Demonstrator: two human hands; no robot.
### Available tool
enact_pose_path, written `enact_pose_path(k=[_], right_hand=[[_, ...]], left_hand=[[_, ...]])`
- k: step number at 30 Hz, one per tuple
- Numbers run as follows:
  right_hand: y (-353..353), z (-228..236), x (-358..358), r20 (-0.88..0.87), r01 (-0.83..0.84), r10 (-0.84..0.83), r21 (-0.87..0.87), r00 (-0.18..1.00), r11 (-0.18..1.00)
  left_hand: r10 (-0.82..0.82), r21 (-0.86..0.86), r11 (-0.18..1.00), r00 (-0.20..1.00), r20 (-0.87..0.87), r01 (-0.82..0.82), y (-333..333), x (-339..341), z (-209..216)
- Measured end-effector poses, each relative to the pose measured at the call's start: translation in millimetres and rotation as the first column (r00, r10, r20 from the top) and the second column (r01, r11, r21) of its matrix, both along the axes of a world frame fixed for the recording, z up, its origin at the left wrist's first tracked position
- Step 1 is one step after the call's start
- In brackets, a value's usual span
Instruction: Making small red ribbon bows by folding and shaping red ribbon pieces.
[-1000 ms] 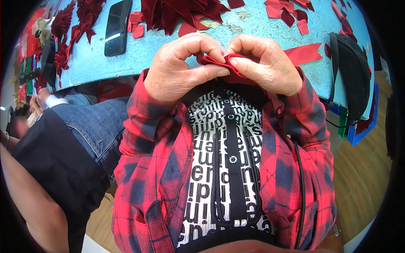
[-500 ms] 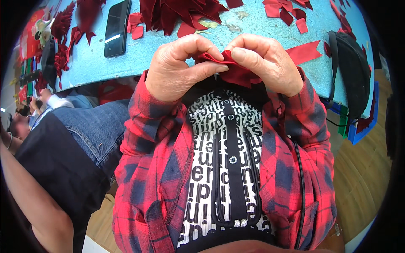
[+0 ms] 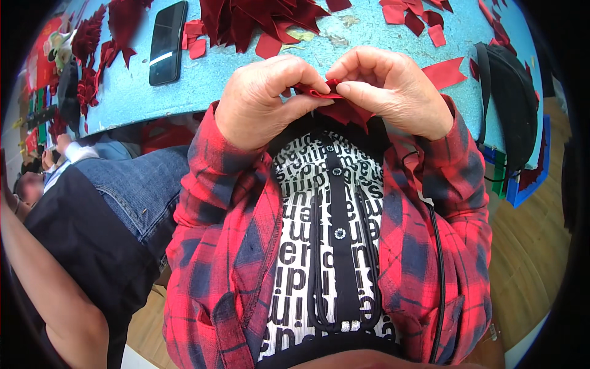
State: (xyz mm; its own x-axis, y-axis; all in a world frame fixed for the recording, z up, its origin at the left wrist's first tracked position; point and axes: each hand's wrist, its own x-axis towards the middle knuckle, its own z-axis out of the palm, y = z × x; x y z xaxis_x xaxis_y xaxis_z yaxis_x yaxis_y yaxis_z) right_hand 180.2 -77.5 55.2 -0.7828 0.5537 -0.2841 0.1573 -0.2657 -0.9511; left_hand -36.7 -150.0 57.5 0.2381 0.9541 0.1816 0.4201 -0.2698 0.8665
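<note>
Between my two hands is a folded red ribbon (image 3: 345, 113), held just over the table's near edge. My left hand (image 3: 265, 98) pinches its left side between thumb and fingers. On the other side my right hand (image 3: 393, 89) grips the fold, thumb laid across the top. A loose flap of the ribbon hangs below my fingers. Another red ribbon piece with a notched end (image 3: 445, 72) lies on the table just past my right hand. The inner part of the fold is hidden by my fingertips.
On the blue table (image 3: 123, 92) lie a dark red ribbon pile (image 3: 252, 21), a black phone (image 3: 166, 43) and loose red pieces (image 3: 435, 35). A black bag (image 3: 513, 98) sits at the right edge, above a blue bin (image 3: 531, 184). Another person (image 3: 80, 227) is close on my left.
My right hand has shifted slightly right and its thumb has slid along the fold. The ribbon between my hands has turned, and its hanging flap now looks more pointed.
</note>
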Motion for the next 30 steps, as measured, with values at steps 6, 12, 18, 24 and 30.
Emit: enact_pose_path(k=[6, 12, 18, 24, 30], right_hand=[[0.1, 4.7, -0.1, 0.051, 0.023, -0.027, 0.088, 0.998, 0.996], [-1.4, 5.0, 1.8, -0.019, 0.057, -0.058, -0.067, 0.998, 0.996], [4.2, 3.5, 5.6, -0.116, 0.018, -0.037, -0.155, 0.993, 0.988], [9.9, 5.3, 8.5, -0.120, -0.050, 0.019, -0.264, 0.993, 0.963], [16.6, 6.5, 6.5, -0.050, -0.108, 0.098, -0.264, 0.994, 0.958]], left_hand=[[-0.048, -0.036, 0.998, 0.998, -0.036, 0.047, 3.0, -2.4, -1.8], [-0.045, 0.028, 0.999, 0.999, -0.023, 0.046, 4.0, -4.5, -4.2], [-0.040, 0.123, 0.992, 0.999, 0.012, 0.038, 4.4, -2.4, -4.4], [-0.075, 0.219, 0.973, 0.997, 0.033, 0.066, 6.4, -0.4, -5.9], [-0.166, 0.289, 0.940, 0.983, -0.083, 0.183, 7.8, -4.9, -3.0]])
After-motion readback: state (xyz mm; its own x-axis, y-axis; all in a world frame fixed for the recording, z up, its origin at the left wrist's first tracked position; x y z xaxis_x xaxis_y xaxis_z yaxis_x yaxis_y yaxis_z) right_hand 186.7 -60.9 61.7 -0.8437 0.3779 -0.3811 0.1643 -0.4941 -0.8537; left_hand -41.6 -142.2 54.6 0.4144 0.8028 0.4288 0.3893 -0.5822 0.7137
